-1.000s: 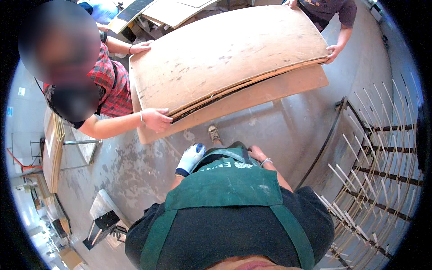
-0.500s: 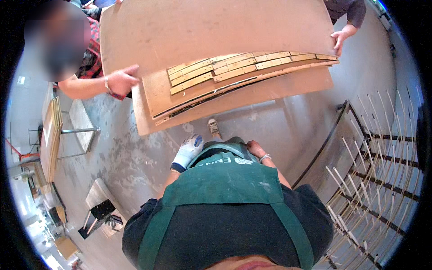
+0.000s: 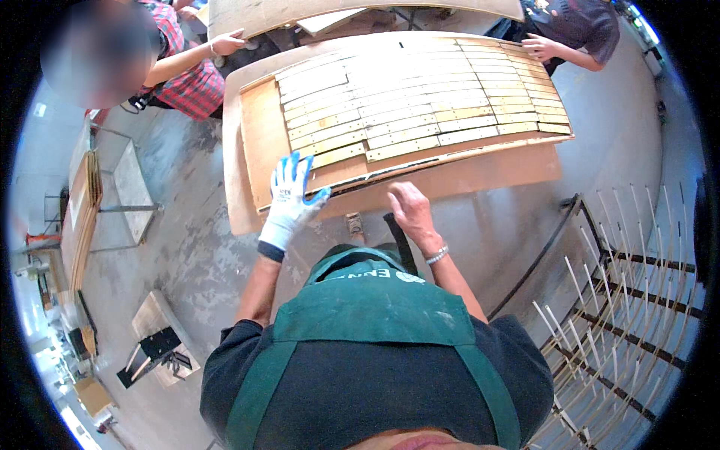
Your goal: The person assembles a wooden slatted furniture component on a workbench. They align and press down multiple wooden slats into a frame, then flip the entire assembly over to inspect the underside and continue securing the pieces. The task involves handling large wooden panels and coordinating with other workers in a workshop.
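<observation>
My left hand, in a white glove with blue fingertips, is open with fingers spread, at the near left edge of a wooden board. Bare and wearing a bracelet, my right hand hovers by the near edge with fingers loosely bent and apart, nothing visible in it. Just below it hangs a dark strap. Rows of pale wooden slats with small dark dots near their ends lie on the board. Underneath, a larger brown sheet sticks out on the near side.
Beyond the slats, a large brown panel has a person's hand at its left end. Another person's hand is by the far right slats. A rack with upright pale rods stands right; stacked boards lean left.
The large panel has moved off the slats to the far side, uncovering them. Both my hands have risen from my apron toward the board's near edge.
</observation>
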Motion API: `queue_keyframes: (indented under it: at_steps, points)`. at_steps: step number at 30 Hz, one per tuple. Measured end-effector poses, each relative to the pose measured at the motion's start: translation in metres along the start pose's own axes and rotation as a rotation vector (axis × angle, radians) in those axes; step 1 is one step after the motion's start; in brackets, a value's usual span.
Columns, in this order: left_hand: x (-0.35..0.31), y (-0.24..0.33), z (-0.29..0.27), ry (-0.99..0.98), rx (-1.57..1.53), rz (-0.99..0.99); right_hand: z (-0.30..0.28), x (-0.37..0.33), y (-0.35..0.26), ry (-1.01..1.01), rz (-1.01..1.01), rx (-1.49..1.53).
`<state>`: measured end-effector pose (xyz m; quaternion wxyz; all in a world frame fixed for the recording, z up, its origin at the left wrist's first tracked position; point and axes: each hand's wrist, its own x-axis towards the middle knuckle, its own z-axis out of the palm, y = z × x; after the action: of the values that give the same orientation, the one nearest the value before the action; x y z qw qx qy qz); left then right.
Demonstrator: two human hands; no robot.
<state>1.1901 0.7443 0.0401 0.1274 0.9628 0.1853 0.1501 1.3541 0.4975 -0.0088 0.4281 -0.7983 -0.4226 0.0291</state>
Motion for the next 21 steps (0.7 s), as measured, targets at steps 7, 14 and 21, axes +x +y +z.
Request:
queue_keyframes:
  at_steps: [7,14,21]
  points:
    - [0.073,-0.034,0.034,0.001,0.136,0.073,0.017,0.074,0.009,-0.075,-0.18,-0.276]
    - [0.082,-0.022,0.025,-0.028,0.019,0.059,-0.008,0.083,0.03,-0.057,-0.051,-0.45]
    - [0.127,-0.099,0.045,0.168,-0.121,-0.006,-0.026,0.124,0.073,-0.3,-0.07,-0.634]
